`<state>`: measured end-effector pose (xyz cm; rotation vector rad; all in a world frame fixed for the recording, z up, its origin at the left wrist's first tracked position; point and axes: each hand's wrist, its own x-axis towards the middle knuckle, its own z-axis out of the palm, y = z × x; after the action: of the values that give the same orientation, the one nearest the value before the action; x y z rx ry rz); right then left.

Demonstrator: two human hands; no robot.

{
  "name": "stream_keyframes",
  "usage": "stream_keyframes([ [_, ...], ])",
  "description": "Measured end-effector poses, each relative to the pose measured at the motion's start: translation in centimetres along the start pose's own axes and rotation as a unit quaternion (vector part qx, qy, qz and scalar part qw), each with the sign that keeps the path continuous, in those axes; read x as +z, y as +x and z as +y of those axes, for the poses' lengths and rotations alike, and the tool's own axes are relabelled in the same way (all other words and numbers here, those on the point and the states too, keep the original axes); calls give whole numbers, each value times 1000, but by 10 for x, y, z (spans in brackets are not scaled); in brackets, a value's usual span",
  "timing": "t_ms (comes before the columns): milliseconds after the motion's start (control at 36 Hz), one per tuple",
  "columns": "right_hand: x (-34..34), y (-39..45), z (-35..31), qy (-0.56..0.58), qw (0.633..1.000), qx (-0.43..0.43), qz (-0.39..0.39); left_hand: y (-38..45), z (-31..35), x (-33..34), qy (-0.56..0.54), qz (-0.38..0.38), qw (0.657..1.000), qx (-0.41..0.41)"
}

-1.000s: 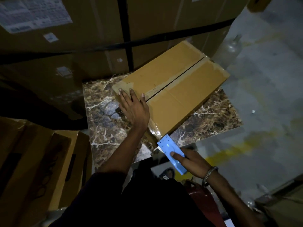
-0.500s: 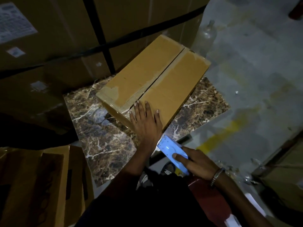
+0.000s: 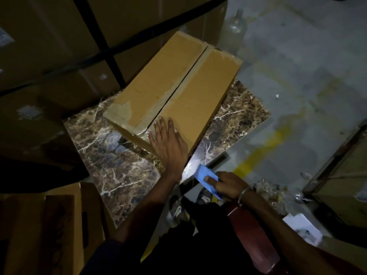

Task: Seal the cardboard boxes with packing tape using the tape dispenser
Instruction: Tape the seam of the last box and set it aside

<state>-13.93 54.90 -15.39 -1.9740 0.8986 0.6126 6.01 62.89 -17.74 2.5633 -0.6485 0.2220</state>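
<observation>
Left hand (image 3: 168, 145) slid right, flat on cardboard box (image 3: 200, 96) near edge, right hand (image 3: 228, 184) gripping blue tape dispenser (image 3: 206, 180), no legible text.

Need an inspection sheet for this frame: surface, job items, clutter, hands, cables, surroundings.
Surface: brown veined marble-pattern tabletop, box resting on it.
Job's things: tan cardboard box, flaps closed, clear tape along centre seam and over the near end; blue plastic tape dispenser held off the table's near edge.
Clutter: clear glass bottle on the floor beyond the box; crumpled clear plastic at right.
Grippers: left hand flat, pressing the box's near end; right hand grips the dispenser.
Cables: nothing seen.
Surroundings: large strapped cartons behind; open cardboard box at lower left; grey concrete floor with yellow marking.
</observation>
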Motion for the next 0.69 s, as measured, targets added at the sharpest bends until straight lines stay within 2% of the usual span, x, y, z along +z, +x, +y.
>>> stream_keyframes([
  [56,13,1,28,-25,999,31,12,-1,-1,-1,-8,-1,1000,3],
  [222,11,-8,67,124,980,86,131,1,1,-2,-59,7,998,4],
  [417,-8,13,78,131,960,117,218,-23,-22,-2,-41,-6,987,152],
  [556,-32,44,74,130,963,105,212,-28,-32,2,-10,19,974,224],
  [694,-64,91,72,91,967,83,223,-29,-28,-2,25,-15,978,209],
])
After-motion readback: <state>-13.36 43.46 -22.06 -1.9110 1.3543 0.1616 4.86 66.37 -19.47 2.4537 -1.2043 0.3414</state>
